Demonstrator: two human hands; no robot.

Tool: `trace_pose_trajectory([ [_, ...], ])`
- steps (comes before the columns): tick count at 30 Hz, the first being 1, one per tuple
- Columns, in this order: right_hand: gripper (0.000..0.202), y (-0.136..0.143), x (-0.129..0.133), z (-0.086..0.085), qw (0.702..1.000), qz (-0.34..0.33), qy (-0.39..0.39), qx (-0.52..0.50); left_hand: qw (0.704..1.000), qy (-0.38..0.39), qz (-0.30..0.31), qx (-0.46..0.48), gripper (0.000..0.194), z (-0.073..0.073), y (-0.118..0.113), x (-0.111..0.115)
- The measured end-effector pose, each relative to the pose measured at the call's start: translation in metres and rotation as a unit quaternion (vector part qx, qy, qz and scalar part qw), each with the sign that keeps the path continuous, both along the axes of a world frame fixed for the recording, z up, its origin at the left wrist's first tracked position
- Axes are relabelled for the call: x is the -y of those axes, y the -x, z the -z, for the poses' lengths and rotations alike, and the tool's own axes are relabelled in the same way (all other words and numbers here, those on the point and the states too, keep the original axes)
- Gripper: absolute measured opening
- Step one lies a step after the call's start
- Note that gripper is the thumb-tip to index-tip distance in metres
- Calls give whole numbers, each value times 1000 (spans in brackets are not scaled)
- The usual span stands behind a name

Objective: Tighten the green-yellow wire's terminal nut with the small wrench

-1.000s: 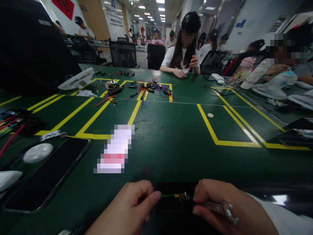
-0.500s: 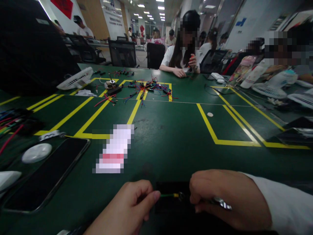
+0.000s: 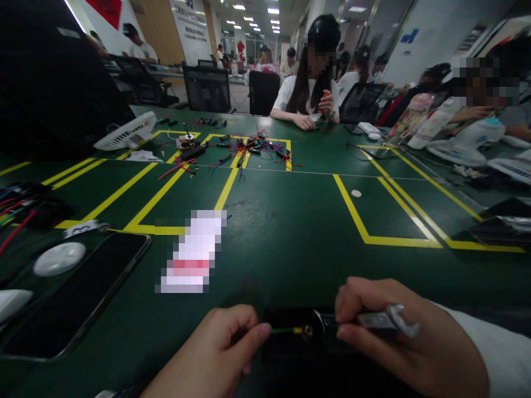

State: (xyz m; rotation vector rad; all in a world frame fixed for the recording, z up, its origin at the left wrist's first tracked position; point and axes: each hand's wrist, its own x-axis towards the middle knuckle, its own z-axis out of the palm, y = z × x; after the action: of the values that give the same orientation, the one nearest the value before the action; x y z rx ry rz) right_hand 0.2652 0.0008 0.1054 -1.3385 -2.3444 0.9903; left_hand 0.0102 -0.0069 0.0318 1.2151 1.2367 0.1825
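My left hand (image 3: 232, 342) pinches a thin green wire (image 3: 282, 330) between thumb and forefinger. The wire ends in a yellow sleeve beside a small metal nut or terminal (image 3: 307, 330) on a black object (image 3: 286, 351) at the bottom centre. Between the fingers of my right hand (image 3: 385, 326) is a silver wrench (image 3: 373, 319). One end of the wrench sits just right of the terminal; whether they touch is hard to tell. The other end sticks out over the hand.
A black phone (image 3: 83, 298) and a white oval object (image 3: 60, 258) lie at the left. A blurred paper (image 3: 194, 249) lies ahead of my left hand. Farther off are bundled wires (image 3: 253, 146) and a seated person (image 3: 309, 83) across the table.
My right hand has moved right and turned, bringing more of the wrench into sight and uncovering the terminal. My left hand holds the wire in nearly the same spot.
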Motion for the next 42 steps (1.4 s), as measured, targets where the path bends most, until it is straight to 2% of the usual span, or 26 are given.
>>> trace_pose_trajectory([
  [5, 7, 7, 18, 15, 997, 54, 27, 43, 1000, -4, 7, 2, 35, -3, 0, -1],
  [8, 8, 10, 19, 17, 997, 46, 34, 54, 1000, -9, 2, 0, 35, -3, 0, -1],
  [16, 6, 15, 13, 10, 997, 6, 28, 75, 1000, -12, 6, -8, 35, -1, -1, -1],
  [22, 5, 16, 7, 5, 995, -42, 19, 85, 1000, -19, 5, -11, 35, 0, 1, 0],
  [31, 8, 16, -17, -10, 973, -191, 29, 122, 1000, -19, -4, -9, 37, 0, 1, 1],
  [35, 9, 16, -27, -10, 966, -230, 31, 117, 1000, -16, -1, -9, 35, -1, 1, 0],
  [39, 12, 13, -23, -8, 972, -210, 29, 104, 1000, -16, 6, -16, 35, -1, 2, 1],
  [42, 11, 8, -13, -7, 989, -123, 15, 78, 1000, -15, 6, -16, 35, -2, 2, 1],
])
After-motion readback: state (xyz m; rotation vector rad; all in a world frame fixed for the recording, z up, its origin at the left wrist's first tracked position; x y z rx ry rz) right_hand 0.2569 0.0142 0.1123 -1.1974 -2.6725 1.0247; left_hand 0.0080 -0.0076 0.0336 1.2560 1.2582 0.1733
